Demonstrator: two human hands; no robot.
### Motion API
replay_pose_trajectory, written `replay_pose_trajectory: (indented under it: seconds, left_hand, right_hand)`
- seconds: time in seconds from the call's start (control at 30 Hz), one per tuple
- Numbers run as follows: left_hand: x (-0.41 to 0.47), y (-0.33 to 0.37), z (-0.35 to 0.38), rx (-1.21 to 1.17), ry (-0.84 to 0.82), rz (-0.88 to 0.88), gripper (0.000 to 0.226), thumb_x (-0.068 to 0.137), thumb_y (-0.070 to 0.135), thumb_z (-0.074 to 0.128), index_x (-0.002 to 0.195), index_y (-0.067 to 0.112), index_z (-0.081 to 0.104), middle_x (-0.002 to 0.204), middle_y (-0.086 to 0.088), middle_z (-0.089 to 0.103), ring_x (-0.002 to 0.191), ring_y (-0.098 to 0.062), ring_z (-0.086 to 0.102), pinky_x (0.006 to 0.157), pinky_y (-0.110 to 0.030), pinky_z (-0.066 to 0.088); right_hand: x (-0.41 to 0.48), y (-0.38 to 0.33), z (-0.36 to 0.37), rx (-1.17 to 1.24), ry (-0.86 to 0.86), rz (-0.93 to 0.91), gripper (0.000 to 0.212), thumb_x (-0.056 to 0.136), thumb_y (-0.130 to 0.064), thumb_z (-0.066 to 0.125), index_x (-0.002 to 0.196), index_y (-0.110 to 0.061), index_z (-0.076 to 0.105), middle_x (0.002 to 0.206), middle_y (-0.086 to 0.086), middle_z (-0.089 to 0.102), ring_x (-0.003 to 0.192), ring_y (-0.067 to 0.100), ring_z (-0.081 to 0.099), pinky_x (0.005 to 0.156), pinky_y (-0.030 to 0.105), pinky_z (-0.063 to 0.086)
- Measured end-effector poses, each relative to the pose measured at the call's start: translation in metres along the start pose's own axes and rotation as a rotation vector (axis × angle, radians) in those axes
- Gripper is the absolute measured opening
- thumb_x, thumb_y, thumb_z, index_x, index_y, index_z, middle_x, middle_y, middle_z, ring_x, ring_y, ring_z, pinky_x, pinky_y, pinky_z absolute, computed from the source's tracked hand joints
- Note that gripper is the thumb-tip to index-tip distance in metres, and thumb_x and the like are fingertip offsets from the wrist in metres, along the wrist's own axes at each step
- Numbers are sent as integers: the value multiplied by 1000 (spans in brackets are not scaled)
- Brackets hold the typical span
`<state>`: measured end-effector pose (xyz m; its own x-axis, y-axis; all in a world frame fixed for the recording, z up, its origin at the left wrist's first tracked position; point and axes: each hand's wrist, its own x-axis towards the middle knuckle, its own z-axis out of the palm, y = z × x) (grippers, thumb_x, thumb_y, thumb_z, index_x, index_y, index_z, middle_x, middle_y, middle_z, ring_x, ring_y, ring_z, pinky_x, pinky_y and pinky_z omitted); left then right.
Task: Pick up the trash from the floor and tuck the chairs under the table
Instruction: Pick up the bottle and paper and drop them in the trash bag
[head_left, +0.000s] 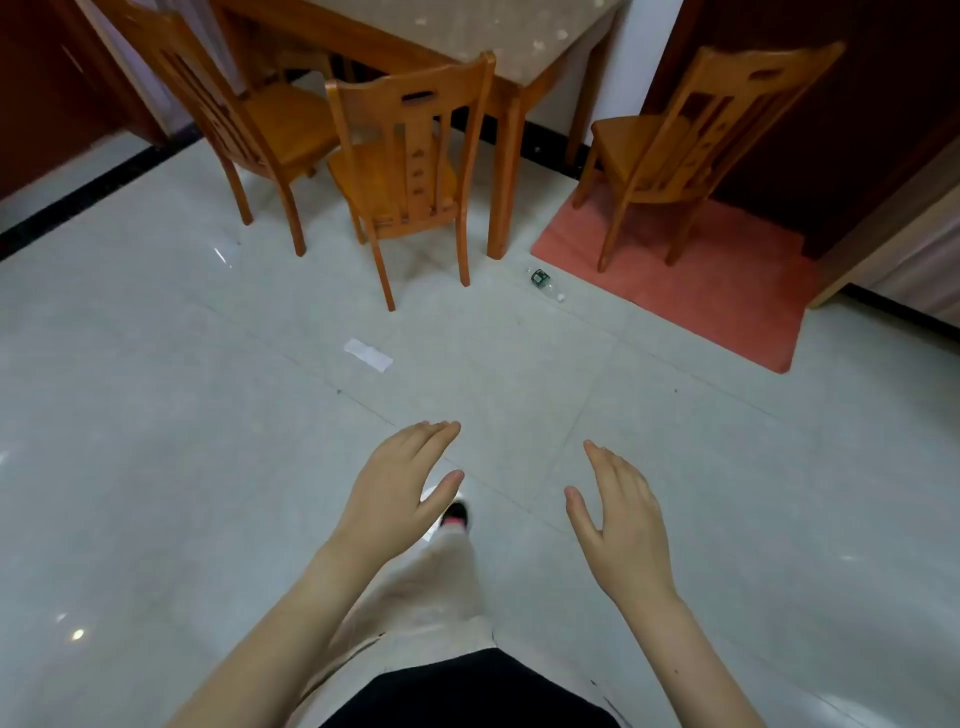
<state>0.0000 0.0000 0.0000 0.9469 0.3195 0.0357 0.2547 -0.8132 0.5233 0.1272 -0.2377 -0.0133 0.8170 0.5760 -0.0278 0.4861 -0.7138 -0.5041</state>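
A white slip of paper lies flat on the pale tiled floor ahead of me. Further off, an empty plastic bottle with a green label lies on its side near a table leg. Three wooden chairs stand pulled out from the table: one at the left, one in the middle with its back toward me, and one at the right on a red mat. My left hand and my right hand are raised in front of me, fingers straight, holding nothing.
A red mat lies on the floor at the right by a dark doorway. Dark wooden furniture stands at the far left. A black border strip runs along the floor. My leg and shoe are below my hands.
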Motion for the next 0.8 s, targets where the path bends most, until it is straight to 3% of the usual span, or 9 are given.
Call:
replay_pose_trajectory:
  seconds: [0.1,0.6,0.8]
  left_hand:
    - [49,-8,6,6,-19,-12,53,94,49,37,139,22,48,138,7,52,131,-14,42,106,-21,27]
    - [419,-55,-18,220,-107,253,50,94,43,43,132,13,54,131,-5,58,126,-29,48,107,-41,36]
    - [535,-70,8,221,-154,173,51,94,44,42,134,14,53,133,-5,58,127,-28,48,107,-39,34]
  right_hand:
    - [48,12,5,-5,-14,31,63,96,-55,30,149,-22,36,146,2,47,137,22,38,110,44,36]
    - [391,37,-31,-281,-29,-86,56,96,-45,38,143,-14,45,136,12,56,127,33,50,105,50,41]
    - [516,73,-41,-297,-81,-110,56,95,-45,40,141,-14,48,136,13,57,126,33,54,105,49,42]
